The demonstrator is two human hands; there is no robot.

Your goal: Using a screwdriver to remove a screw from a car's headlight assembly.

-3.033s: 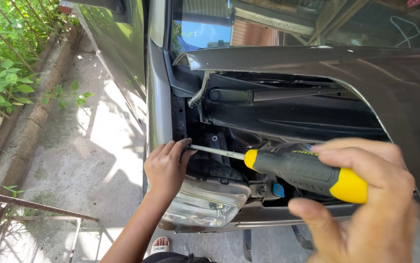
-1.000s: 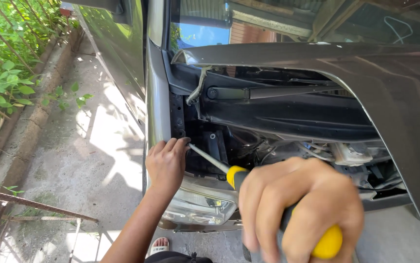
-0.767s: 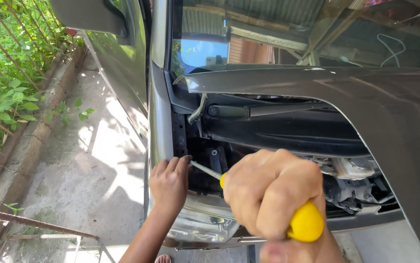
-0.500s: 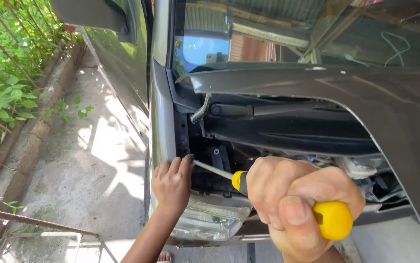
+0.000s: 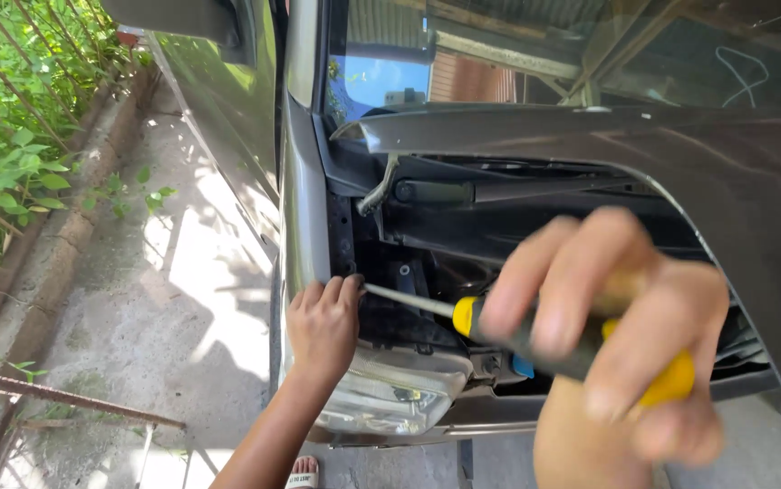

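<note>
A: Under the raised hood (image 5: 644, 172) of a grey car, the right hand (image 5: 617, 353) wraps 4 fingers tightly round a yellow-and-black screwdriver (image 5: 535, 340), its thin shaft pointing toward the engine bay's left edge.

B: And the left hand (image 5: 323, 326)?

A: It grips nothing; loosely curled, its fingertips rest at the fender's inner edge, right where the screwdriver tip meets it, just above the headlight (image 5: 390, 394).

B: How far along?

A: Seemingly midway: the headlight sits in place at the car's front corner, and the fastener itself is hidden behind the fingers.
</note>
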